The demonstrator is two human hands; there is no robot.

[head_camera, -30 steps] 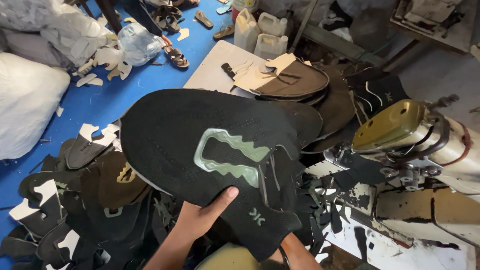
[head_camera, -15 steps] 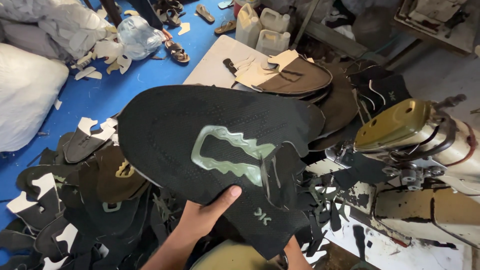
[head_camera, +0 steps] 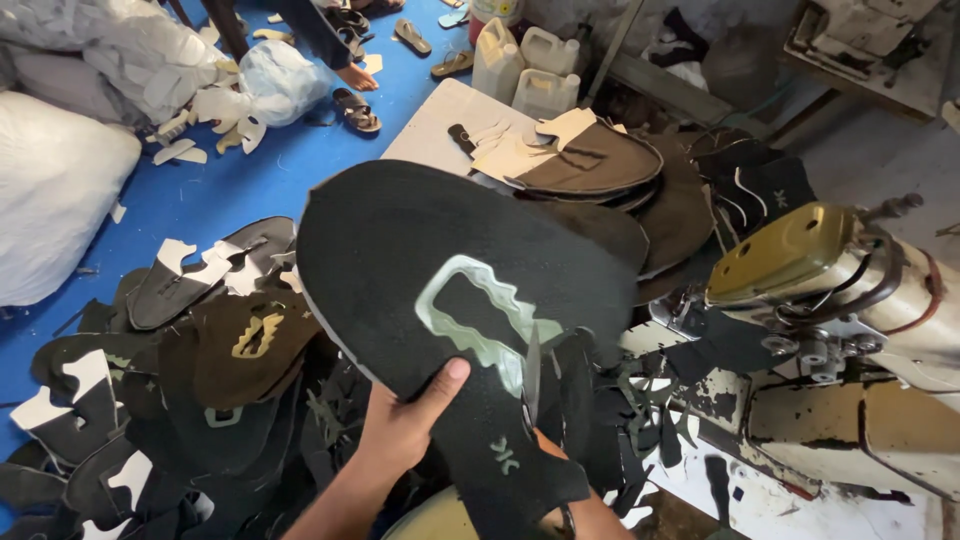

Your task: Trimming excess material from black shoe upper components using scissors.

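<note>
1. The left hand (head_camera: 405, 425) grips a large black shoe upper (head_camera: 450, 290) from below, fingers curled behind the fabric and the thumb pressed flat on its front face, just under a pale green wavy cut-out outline (head_camera: 480, 320).
2. The upper is held up in the middle of the view, tilted, with its rounded end toward the upper left and its narrow tail hanging down toward the lower right (a small pale mark sits on that tail).
3. The right hand (head_camera: 555, 475) is almost wholly hidden behind the lower part of the upper; only a sliver of it and the forearm show, so I cannot tell how open it is or whether it grips the fabric.
4. Below and to the left, a heap of black and brown cut pieces (head_camera: 190, 390) covers the blue floor (head_camera: 240, 180).
5. To the right stands a sewing machine (head_camera: 850, 290) with a brass-coloured head, near the upper but apart from it.
6. Behind, a stack of brown uppers (head_camera: 600, 170) lies on a pale table (head_camera: 440, 120), beside white plastic jugs (head_camera: 525, 65).
7. At far left rests a white sack (head_camera: 50, 190).
</note>
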